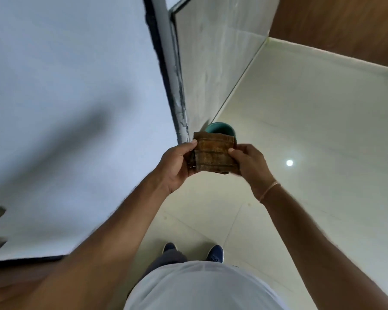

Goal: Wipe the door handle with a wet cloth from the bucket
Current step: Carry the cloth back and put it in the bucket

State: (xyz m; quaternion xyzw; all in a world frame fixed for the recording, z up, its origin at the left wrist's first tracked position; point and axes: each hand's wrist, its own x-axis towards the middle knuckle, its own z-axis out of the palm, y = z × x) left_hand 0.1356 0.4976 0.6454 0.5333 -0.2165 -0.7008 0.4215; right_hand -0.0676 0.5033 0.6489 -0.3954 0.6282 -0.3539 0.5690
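Both hands (213,164) hold folded cloth (213,153).

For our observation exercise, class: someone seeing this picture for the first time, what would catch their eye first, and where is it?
The eye goes first to the folded brown cloth at the centre, held by its edges between the left hand and the right hand. Just beyond it, the rim of a teal bucket shows on the pale floor by the door edge. A bright light reflection shines on the floor to the right.
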